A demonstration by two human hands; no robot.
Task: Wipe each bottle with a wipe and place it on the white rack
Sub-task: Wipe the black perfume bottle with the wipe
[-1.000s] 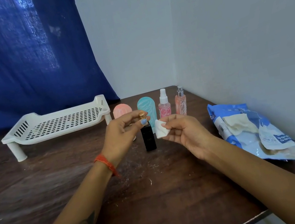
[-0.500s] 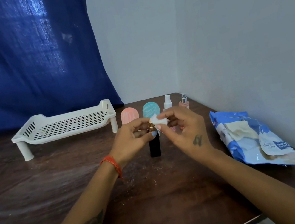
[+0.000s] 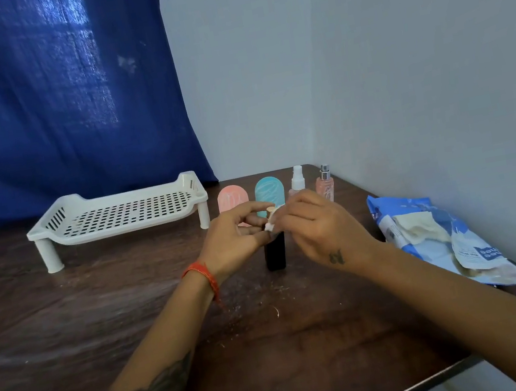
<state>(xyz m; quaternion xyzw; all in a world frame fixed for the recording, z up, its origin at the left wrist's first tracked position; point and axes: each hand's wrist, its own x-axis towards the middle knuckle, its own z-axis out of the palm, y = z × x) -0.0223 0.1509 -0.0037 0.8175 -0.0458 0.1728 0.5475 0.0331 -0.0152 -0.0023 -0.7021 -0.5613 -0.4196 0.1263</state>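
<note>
Left hand is gripping the upper part of the black bottle, fingers curled round it near the gold cap; an orange band is sitting at that wrist. Right hand is pinching a small white wipe and pressing it against the bottle's neck, fingers bent over the cap from the right. The bottle is standing upright, its base on or just above the table; contact cannot be told. Behind the hands, four more bottles are standing in a row near the far edge: pink, teal, a white-capped spray and a silver-capped spray, the lower parts of the first three hidden by the hands. The white rack is standing on its legs at the far left of the row, well apart from the held bottle, nothing lying on its perforated deck. A blue wipe pack is lying open at the right edge by the wall, pale wipes showing. Small white crumbs are lying scattered on the wood in front of the black bottle. A blue curtain is hanging behind the rack.
</note>
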